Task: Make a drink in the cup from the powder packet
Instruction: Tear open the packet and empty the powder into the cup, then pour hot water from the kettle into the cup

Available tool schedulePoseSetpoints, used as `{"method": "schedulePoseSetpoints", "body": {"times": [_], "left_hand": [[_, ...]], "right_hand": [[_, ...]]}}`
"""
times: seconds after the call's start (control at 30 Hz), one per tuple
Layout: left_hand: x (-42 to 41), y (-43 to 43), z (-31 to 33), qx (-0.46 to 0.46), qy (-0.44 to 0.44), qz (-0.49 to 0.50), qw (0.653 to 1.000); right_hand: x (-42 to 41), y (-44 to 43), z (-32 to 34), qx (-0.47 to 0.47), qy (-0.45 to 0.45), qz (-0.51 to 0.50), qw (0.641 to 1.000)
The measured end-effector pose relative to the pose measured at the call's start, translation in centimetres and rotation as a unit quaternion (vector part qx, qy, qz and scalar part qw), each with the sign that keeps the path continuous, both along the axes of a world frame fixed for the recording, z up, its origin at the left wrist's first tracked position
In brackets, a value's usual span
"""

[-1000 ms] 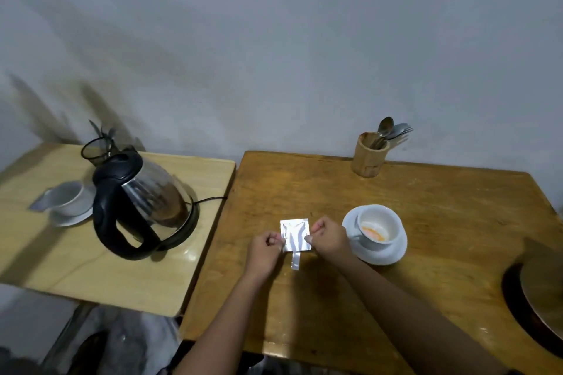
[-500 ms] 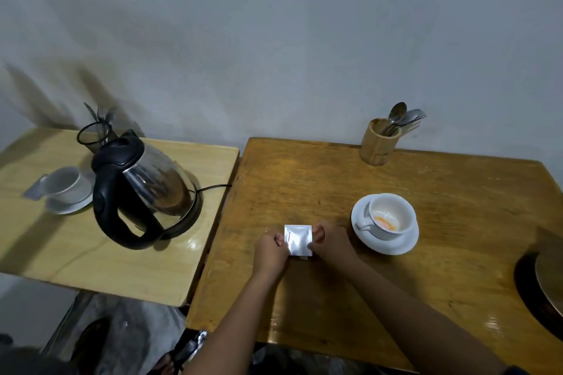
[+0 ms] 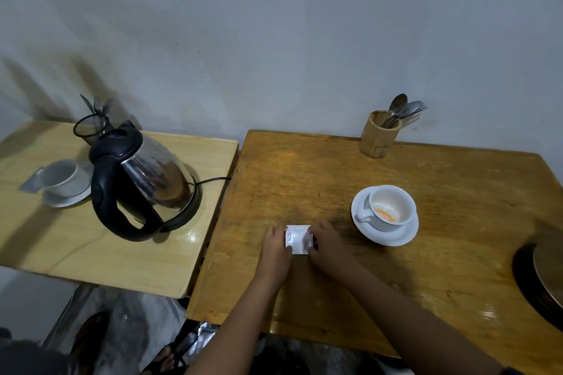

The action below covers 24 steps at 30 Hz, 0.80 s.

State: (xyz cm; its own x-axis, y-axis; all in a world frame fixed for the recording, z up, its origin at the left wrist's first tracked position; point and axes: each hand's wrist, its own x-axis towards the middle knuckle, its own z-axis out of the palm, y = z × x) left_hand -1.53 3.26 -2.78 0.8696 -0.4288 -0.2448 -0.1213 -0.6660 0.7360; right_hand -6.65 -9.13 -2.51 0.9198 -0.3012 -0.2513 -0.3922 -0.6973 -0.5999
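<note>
A small silvery powder packet (image 3: 298, 238) is pinched between both hands just above the brown table (image 3: 304, 176). My left hand (image 3: 274, 248) grips its left edge and my right hand (image 3: 326, 242) grips its right edge. To the right, a white cup (image 3: 391, 207) stands on a white saucer (image 3: 396, 237), its handle pointing left. Orange powder lies in the bottom of the cup. The cup is a hand's width from my right hand.
A steel and black electric kettle (image 3: 143, 183) sits on the paler left table (image 3: 45, 237), beside a second white cup on a saucer (image 3: 62, 179). A wooden holder with spoons and forks (image 3: 380, 137) stands at the back. A dark round object (image 3: 542, 268) lies at the right edge.
The torn strip that hung below the packet a second ago is gone from view. Both hands still hold the packet, now lower and closer to the table. The camera has tilted down.
</note>
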Motion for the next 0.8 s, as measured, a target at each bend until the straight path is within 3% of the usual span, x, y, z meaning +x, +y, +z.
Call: {"method": "schedulePoseSetpoints", "body": {"times": [0.47, 0.6, 0.8], "left_hand": [[-0.2, -0.2, 0.3, 0.148, -0.056, -0.08, 0.984], [-0.3, -1.1, 1.1, 0.202, -0.079, -0.087, 0.972], [-0.8, -5.2, 3.7, 0.112, -0.099, -0.072, 0.986]], "right_hand": [[-1.7, -0.1, 0.8, -0.029, -0.007, 0.041, 0.999], [-3.3, -1.5, 2.4, -0.048, -0.047, 0.071, 0.995], [-5.9, -6.7, 7.5, -0.014, -0.166, -0.052, 0.985]]}}
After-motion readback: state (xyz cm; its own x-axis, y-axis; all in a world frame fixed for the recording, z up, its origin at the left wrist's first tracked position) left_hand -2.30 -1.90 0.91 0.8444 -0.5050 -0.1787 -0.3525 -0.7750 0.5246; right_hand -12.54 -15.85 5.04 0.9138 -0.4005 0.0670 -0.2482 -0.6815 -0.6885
